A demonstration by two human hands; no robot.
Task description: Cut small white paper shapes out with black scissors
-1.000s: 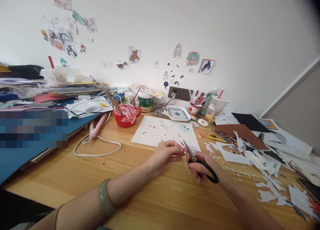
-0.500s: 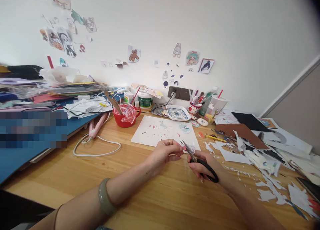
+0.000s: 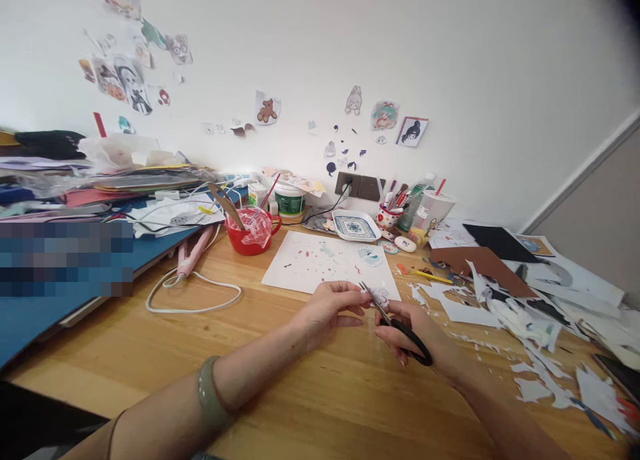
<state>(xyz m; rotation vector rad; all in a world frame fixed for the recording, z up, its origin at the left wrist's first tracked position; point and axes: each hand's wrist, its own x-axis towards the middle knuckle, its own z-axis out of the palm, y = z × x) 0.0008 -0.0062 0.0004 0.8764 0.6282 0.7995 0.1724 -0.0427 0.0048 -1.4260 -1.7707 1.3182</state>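
Observation:
My left hand (image 3: 341,305) pinches a small paper cutout between thumb and fingertips, mostly hidden by the fingers. In my right hand (image 3: 407,330) is a pair of black-handled scissors (image 3: 379,305), fingers wrapped at the handles. The blades point up and left, close to my left fingertips, and look nearly closed. Beyond both hands lies a white sheet of paper (image 3: 310,267) bearing tiny red and dark cut pieces and pale blue cutouts (image 3: 369,255). Its near right corner is partly behind the scissors.
A red mug (image 3: 247,240) and a white patterned tray (image 3: 357,226) stand behind the sheet, near a pen cup (image 3: 389,216). White paper scraps (image 3: 533,390) litter the right side. A white cord (image 3: 200,310) loops at left beside a pink appliance (image 3: 193,253).
The scissor blades have closed somewhat and shifted slightly left. The pinkish piece between my left fingertips and the blades shows less now. Both hands otherwise stay almost in place.

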